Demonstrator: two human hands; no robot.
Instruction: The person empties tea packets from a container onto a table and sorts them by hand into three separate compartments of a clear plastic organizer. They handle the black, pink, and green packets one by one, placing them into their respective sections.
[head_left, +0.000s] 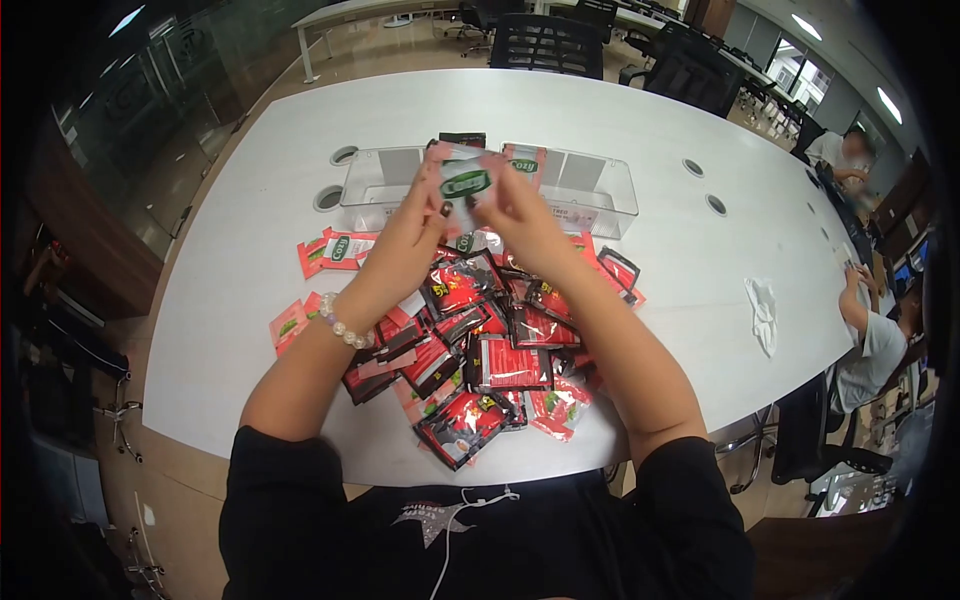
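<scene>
Pink Cozy sachet held up between both hands over a crowded desk

Nearest are a black shirt [600, 545] and a white cable [447, 555] hanging down its front. Close to the near edge of the white desk [225, 330] lies a loose heap of red-and-black sachets [508, 362], overlapping at all angles, with pink-and-white packets [335, 250] mixed in, mostly toward its left and far sides. A beaded bracelet [345, 323] circles the left wrist.

Above the far side of the heap, the left hand [412, 228] and right hand [528, 225] hold a pink Cozy sachet [467, 184], slightly blurred, its green label facing the wearer. The fingers of each hand pinch it at its own side edge.

Beyond stands a clear plastic tray [610, 222], partly hidden by the hands. A second Cozy sachet [525, 163] stands in it, right of the held one; a black packet [462, 139] shows at its far edge. Well to the right lies a crumpled white cloth [762, 315]. Two people [880, 350] sit at far right; mesh chairs [548, 45] line the far side.
</scene>
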